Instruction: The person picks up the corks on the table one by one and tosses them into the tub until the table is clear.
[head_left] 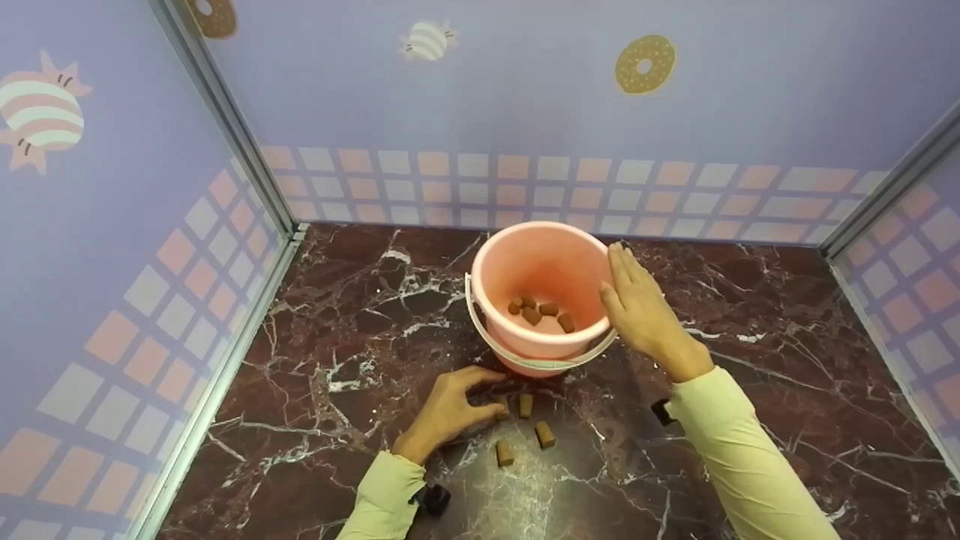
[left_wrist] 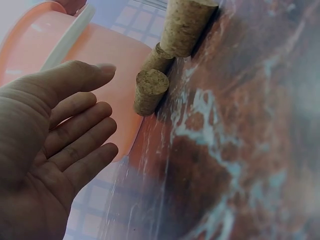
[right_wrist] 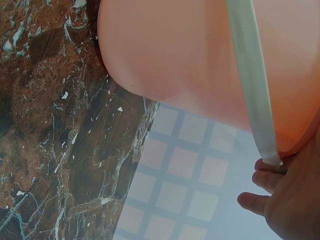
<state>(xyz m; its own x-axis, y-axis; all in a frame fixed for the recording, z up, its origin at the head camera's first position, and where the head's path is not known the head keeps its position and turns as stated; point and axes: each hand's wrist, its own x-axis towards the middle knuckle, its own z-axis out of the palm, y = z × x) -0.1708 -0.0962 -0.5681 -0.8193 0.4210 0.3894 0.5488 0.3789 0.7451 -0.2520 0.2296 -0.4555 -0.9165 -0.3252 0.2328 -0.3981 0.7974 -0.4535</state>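
A pink bucket [head_left: 541,334] stands upright with several brown corks [head_left: 532,315] at its bottom. Its white handle [head_left: 480,330] hangs down on the near side. My right hand [head_left: 646,311] rests against the bucket's right rim with fingers extended; in the right wrist view its fingertips [right_wrist: 252,202] lie beside the handle's end. My left hand [head_left: 450,409] is low in front of the bucket, thumb and fingers apart, beside several loose corks [head_left: 526,406]. In the left wrist view nothing lies between the thumb and fingers, and a cork [left_wrist: 150,92] stands just beyond the fingertips.
The dark red marbled tabletop [head_left: 315,420] spreads around the bucket. A patterned back wall [head_left: 525,90] rises close behind it. More wall panels border the left and right sides, with metal strips [head_left: 225,112] at the corners.
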